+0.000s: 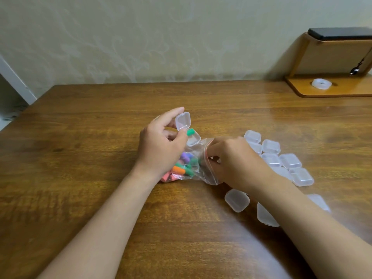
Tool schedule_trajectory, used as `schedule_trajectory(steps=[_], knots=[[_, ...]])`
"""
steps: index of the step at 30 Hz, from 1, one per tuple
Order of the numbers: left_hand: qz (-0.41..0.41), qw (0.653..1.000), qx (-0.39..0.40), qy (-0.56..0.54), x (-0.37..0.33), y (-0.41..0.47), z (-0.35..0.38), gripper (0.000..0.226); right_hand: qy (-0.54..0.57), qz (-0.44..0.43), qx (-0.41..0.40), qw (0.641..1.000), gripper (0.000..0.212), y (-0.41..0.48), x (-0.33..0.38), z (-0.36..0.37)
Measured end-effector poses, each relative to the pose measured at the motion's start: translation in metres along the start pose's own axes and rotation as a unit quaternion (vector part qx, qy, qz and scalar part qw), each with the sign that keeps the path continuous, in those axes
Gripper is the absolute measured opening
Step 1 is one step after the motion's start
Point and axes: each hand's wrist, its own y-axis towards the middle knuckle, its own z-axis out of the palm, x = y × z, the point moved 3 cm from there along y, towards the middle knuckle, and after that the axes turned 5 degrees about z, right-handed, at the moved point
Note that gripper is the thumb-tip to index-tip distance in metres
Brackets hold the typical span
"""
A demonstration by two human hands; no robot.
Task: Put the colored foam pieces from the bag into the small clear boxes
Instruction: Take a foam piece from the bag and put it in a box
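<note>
1. The left hand [161, 146] pinches an open small clear box [193, 138] between thumb and curled fingers. The box's hinged lid [182, 120] stands up by the fingertips.
2. A green foam piece [190, 131] sits in that box, just past the left thumb.
3. A zip bag [203, 170] lies on the tabletop [80, 137] under the left wrist. It holds a heap of foam pieces [181, 166] in orange, pink, purple and green.
4. The right hand [233, 160] has its fingers curled at the bag's red-striped mouth and pinches the rim.
5. Closed clear boxes [289, 161] lie clustered just beyond and beside the right hand, and some are under its forearm.
</note>
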Motion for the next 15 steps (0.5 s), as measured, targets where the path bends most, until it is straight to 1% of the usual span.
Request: schedule_trajectory(steps=[3,6,9,15], knots=[[0.008,1.000,0.004,-0.003,-0.0005,-0.0008,0.0005,0.047,-0.007,0.008,0.009,1.000,0.026,0.0019,0.0002,0.0027],[0.011,1.000,0.008,0.001,0.0003,-0.0008,0.0005,0.047,-0.012,0.009,0.024,1.000,0.020,0.0024,0.0013,0.0043],[0.016,1.000,0.011,0.004,-0.0003,-0.0008,0.0002,0.047,-0.005,0.009,0.013,1.000,0.019,0.0016,0.0014,0.0029],[0.017,1.000,0.012,0.004,0.0003,-0.0008,0.0009,0.048,0.008,0.015,-0.009,1.000,0.029,0.0007,0.0042,-0.0042]])
